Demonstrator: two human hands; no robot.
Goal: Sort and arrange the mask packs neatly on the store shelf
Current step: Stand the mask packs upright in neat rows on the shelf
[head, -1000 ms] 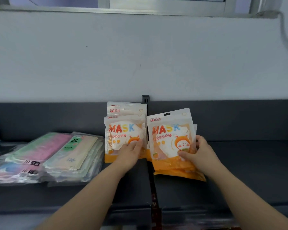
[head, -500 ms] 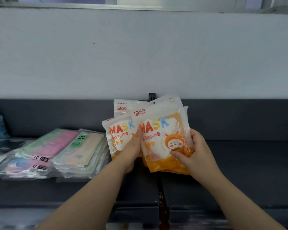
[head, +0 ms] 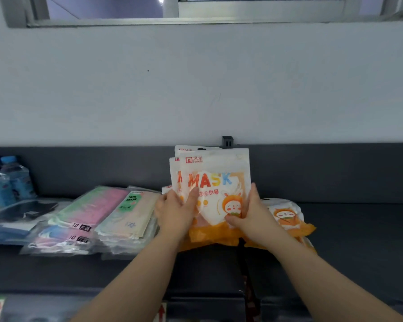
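A stack of orange-and-white mask packs (head: 215,180) printed "MASK" stands upright against the dark back of the shelf (head: 358,219). My left hand (head: 176,211) presses on the stack's left side and my right hand (head: 251,213) grips its lower right edge. Another orange mask pack (head: 286,217) lies flat on the shelf just right of my right hand. Flat piles of pastel mask packs (head: 86,212) and beige "FACE MASK" packs (head: 133,214) lie to the left.
Water bottles (head: 7,182) with blue labels stand at the far left, with dark blue packs (head: 12,219) in front of them. A black bracket (head: 227,141) sits on the wall above the stack. A seam (head: 244,270) splits the shelf below my hands.
The pack in my right hand has moved left onto the front of the stack, which both hands now hold together. One orange pack now lies on the shelf to the right.
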